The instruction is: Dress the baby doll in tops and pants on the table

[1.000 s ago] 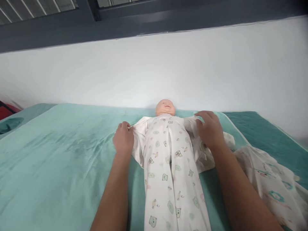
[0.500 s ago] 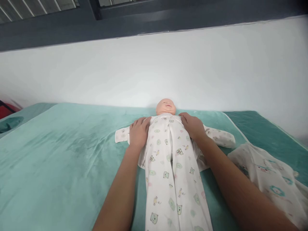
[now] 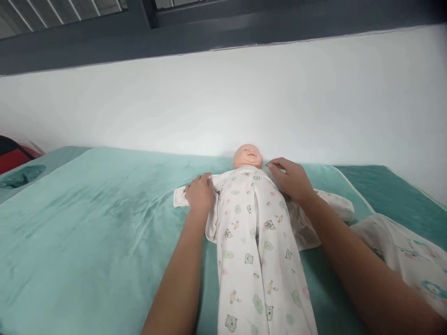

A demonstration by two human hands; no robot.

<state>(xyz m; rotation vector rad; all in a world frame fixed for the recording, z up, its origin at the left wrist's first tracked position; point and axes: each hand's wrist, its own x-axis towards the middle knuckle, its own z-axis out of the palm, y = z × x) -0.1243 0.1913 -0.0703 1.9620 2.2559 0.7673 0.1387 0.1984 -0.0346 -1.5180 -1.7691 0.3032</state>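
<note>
Nearest, printed pants [image 3: 270, 253] lie flat over the doll's front, legs straight, waist up by the neck. At right sits a crumpled white garment [image 3: 401, 251]. Beneath the pants, a shirt [image 3: 305, 228] has both sleeves out sideways; whether it is fastened is hidden. The left hand [image 3: 201, 194] rests curled on one sleeve; the right hand [image 3: 291, 180] has thumb and fingertips close together by the far shoulder. I cannot tell whether either grip pinches cloth. Beyond, the doll [image 3: 248, 157] lies face up on the green cover [image 3: 104, 228], head bare. No brand or writing is readable, only printed animals.
</note>
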